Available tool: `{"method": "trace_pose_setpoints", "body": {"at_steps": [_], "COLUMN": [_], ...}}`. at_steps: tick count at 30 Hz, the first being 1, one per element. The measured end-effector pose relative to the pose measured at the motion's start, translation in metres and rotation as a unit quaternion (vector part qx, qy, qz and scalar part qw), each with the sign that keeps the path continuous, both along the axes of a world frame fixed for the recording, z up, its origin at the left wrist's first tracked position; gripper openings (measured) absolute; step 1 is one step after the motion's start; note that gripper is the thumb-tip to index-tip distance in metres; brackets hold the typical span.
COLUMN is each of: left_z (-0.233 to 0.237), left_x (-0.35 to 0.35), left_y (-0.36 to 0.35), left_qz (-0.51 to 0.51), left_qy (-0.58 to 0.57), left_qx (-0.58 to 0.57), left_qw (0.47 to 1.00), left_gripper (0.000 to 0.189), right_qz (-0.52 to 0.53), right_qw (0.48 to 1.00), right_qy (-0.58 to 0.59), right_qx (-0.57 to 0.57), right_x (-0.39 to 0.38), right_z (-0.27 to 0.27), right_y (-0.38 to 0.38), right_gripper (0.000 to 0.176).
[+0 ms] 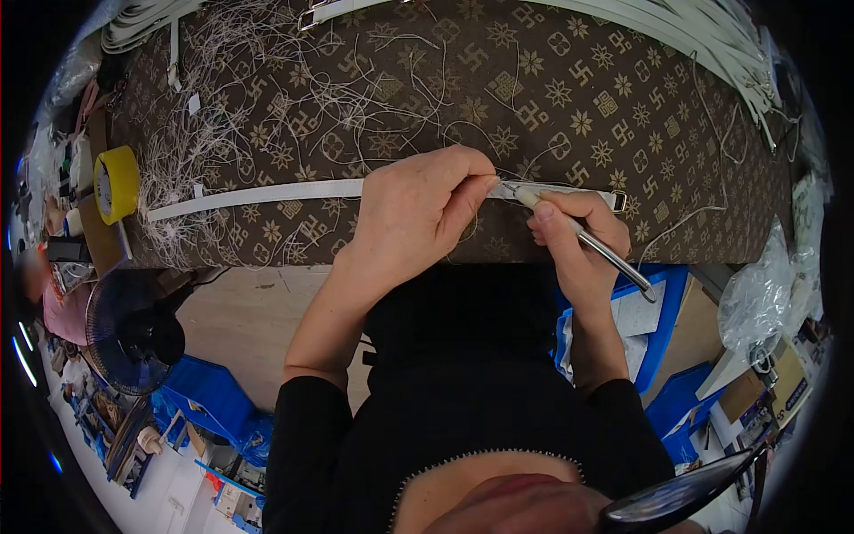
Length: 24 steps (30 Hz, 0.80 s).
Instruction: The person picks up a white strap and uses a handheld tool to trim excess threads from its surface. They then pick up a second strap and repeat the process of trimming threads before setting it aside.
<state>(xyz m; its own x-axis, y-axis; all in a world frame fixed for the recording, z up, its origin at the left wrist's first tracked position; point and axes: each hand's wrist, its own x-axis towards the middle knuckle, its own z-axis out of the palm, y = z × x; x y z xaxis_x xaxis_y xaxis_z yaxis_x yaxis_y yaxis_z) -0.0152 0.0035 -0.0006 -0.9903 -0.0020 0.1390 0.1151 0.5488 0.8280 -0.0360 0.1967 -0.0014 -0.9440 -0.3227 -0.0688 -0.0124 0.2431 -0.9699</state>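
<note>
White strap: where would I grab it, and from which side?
Pinch the white strap on its free left stretch, across its width, from above. It lies flat, and the left hand and right hand with its metal tool crowd its other end.

white strap [258,192] partly hidden under left hand [414,218]; metal tool [605,254] tip lost behind its fingers; strap pile [712,36] cut off at top edge.

A fan [133,334] and blue crates [209,392] stand on pale floor [240,311] beside a brown patterned tablecloth [569,98]
</note>
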Motion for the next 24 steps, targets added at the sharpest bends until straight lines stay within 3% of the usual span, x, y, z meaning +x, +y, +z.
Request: {"method": "trace_pose_setpoints", "body": {"at_steps": [4,7,9,10,11,13,17,24], "left_z": [0.0,0.003,0.002,0.004,0.008,0.015,0.012,0.004], "left_x": [0.001,0.002,0.002,0.003,0.002,0.0,-0.001,-0.002], "left_y": [-0.001,-0.006,-0.012,-0.019,-0.024,-0.03,-0.007,-0.002], "left_qz": [0.0,0.006,0.151,0.17,0.168,0.002,-0.101,-0.118], "left_qy": [0.003,-0.074,-0.001,0.022,0.022,0.079,0.0,0.089], "left_qx": [0.002,0.049,0.253,0.191,0.19,-0.117,-0.176,-0.218], "left_qw": [1.0,0.996,0.956,0.967,0.967,0.99,0.979,0.965], "left_gripper": [0.007,0.006,0.009,0.021,0.021,0.031,0.036,0.027], "right_qz": [-0.028,-0.011,-0.019,-0.027,-0.029,-0.079,-0.086,-0.084], "right_qw": [0.999,1.0,0.999,0.997,0.997,0.989,0.987,0.985], "right_qy": [-0.029,-0.007,-0.015,-0.024,-0.023,-0.079,-0.081,-0.094], "right_qx": [-0.009,-0.024,-0.043,-0.061,-0.062,-0.095,-0.113,-0.121], "right_x": [0.001,0.0,0.001,0.001,0.002,0.003,0.003,0.002], "right_z": [0.002,0.003,0.001,0.0,0.002,0.006,0.002,0.004], "right_y": [-0.002,-0.001,0.002,0.002,0.002,-0.001,0.003,0.001], "right_gripper": [0.01,0.012,0.012,0.013,0.013,0.015,0.015,0.013]}}
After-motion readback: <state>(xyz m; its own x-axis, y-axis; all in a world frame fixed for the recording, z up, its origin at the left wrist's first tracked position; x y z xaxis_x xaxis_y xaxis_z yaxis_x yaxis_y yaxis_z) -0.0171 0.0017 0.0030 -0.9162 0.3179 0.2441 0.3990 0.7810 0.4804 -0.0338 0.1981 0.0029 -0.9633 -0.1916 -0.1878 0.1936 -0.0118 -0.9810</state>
